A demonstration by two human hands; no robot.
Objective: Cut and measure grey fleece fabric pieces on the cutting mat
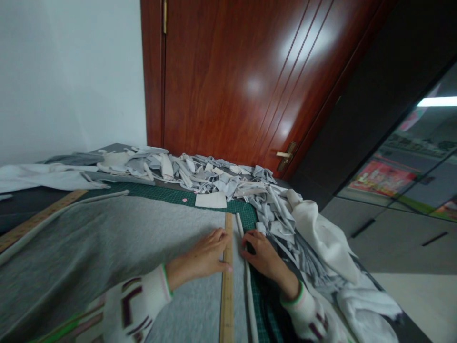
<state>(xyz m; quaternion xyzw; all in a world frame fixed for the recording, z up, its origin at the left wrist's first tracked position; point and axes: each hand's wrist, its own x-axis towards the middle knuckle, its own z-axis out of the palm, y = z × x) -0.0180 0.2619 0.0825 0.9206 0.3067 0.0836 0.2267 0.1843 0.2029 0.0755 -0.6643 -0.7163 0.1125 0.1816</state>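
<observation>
Grey fabric [185, 305] lies spread over a green cutting mat [157, 191]. A wooden ruler [227, 295] runs lengthwise across it near its right edge. My left hand [209, 252] rests on the ruler, fingers apart, thumb and fingertips touching it. To the right, my right hand [262, 252] is at the fabric's pale edge strip [249, 290], with its thumb and index finger curled towards each other at the strip; whether they pinch it is hard to see.
Fabric scraps [214, 178] are heaped along the far and right edges. A white cloth piece [210, 200] lies beyond the ruler. Another wooden ruler [39, 219] is at left. Behind are a brown door [228, 81] and cabinets [400, 238].
</observation>
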